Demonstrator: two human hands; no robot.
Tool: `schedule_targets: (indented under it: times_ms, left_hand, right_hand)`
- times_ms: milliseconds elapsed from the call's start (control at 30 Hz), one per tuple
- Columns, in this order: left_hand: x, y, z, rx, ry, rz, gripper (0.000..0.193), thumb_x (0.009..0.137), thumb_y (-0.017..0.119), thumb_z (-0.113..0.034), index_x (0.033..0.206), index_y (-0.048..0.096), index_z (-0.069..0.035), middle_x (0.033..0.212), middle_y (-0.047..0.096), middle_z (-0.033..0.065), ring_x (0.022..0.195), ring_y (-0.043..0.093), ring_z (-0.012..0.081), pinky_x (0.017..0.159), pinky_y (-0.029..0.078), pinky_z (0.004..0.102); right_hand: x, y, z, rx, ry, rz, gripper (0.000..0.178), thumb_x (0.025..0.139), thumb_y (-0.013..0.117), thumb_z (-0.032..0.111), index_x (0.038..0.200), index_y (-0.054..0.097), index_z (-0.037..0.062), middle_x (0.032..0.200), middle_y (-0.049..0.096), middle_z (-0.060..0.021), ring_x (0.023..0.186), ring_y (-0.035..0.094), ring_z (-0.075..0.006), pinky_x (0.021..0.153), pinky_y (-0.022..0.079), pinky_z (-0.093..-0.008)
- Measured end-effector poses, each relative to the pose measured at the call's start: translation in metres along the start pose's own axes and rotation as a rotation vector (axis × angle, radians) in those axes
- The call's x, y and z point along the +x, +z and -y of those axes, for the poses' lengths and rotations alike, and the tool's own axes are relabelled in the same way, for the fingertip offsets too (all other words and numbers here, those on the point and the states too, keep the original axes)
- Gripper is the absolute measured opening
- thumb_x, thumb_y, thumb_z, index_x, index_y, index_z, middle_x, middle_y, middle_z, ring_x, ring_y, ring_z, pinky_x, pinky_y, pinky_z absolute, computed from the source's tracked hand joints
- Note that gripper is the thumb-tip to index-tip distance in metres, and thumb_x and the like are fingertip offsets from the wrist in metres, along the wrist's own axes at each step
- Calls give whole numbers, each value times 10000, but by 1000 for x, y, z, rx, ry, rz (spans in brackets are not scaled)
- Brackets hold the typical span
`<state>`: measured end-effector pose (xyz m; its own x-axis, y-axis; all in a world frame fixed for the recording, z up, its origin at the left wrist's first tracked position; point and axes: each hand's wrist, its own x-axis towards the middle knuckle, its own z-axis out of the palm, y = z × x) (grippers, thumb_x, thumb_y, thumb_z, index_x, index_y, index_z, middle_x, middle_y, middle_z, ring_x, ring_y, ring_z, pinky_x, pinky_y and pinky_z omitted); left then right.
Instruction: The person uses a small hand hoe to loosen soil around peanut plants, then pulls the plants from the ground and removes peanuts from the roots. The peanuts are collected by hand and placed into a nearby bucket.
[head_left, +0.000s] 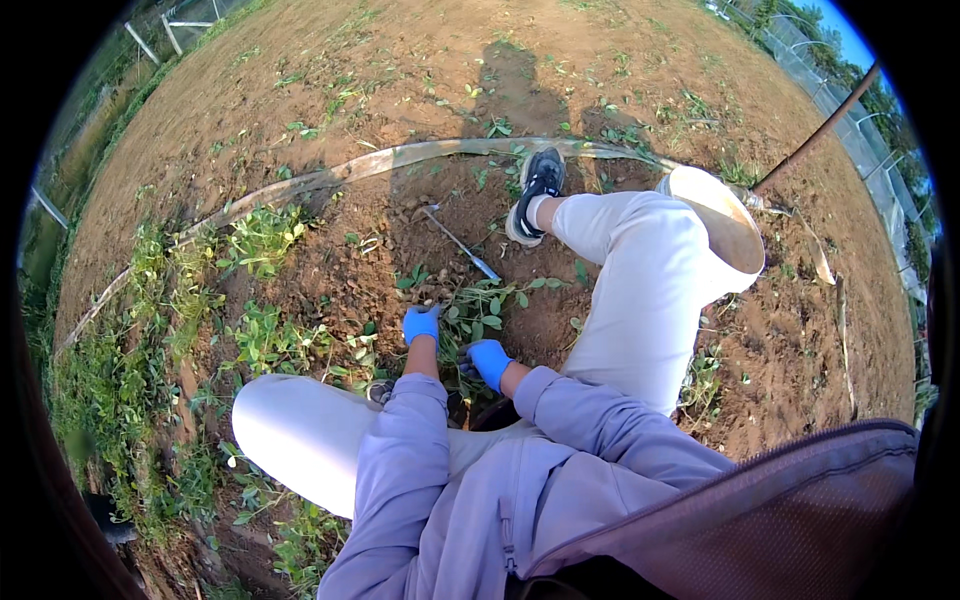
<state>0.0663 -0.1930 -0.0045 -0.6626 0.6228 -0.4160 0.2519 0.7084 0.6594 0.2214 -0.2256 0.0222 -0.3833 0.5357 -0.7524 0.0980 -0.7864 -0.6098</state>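
My left hand (421, 324), in a blue glove, is closed at the left edge of a clump of uprooted-looking leafy green plants (482, 308). Just below that clump, my right hand (487, 362), also gloved in blue, is curled into a loose fist with its knuckles up. Whatever the fingers of either hand hold is hidden or too small to make out. Beyond the hands, on the bare soil, lies a hand tool (462, 245) with a thin metal shaft and a light blue handle. Its handle end points towards the plants.
A white bucket (752, 240) stands right of my bent right knee. A pale hose-like strip (400, 156) curves across the soil beyond my shoe (540, 190). Rows of leafy plants (130, 370) grow at left. A brown pole (820, 128) leans at far right.
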Motion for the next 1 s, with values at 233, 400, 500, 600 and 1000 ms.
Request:
schedule_targets:
  times_ms: [233,400,500,600,1000]
  left_hand:
    - [-21,-4,8,278,-113,123,362,710,595,-255,931,582,32,929,601,224,859,590,342,725,479,408]
    - [-22,10,51,381,-122,112,367,726,553,-233,980,548,32,958,589,233,884,578,356,743,468,410]
    - [-58,41,14,270,-258,94,373,734,539,-231,1008,524,20,965,586,235,881,577,360,746,463,415]
    - [-55,33,27,296,-162,17,343,744,528,-216,987,509,25,915,593,217,826,592,333,719,473,390]
    - [-39,40,79,-540,-98,-58,319,685,646,-69,986,561,-7,828,604,71,659,550,149,557,437,250]
  right_hand:
    - [14,-17,8,20,53,-59,226,841,382,108,976,541,21,824,599,-102,597,555,-154,452,411,-245]
    - [33,0,7,32,103,28,209,845,392,109,967,546,39,806,596,-97,611,554,-159,453,401,-260]
    - [59,-37,-5,96,78,-10,206,843,394,101,959,553,40,778,592,-87,591,553,-163,447,400,-255]
    - [60,-18,-5,55,69,37,214,843,370,94,942,552,39,753,593,-85,545,549,-172,425,400,-259]
    - [55,-26,11,126,-67,59,232,825,374,94,878,593,40,669,578,-54,512,528,-148,433,391,-255]
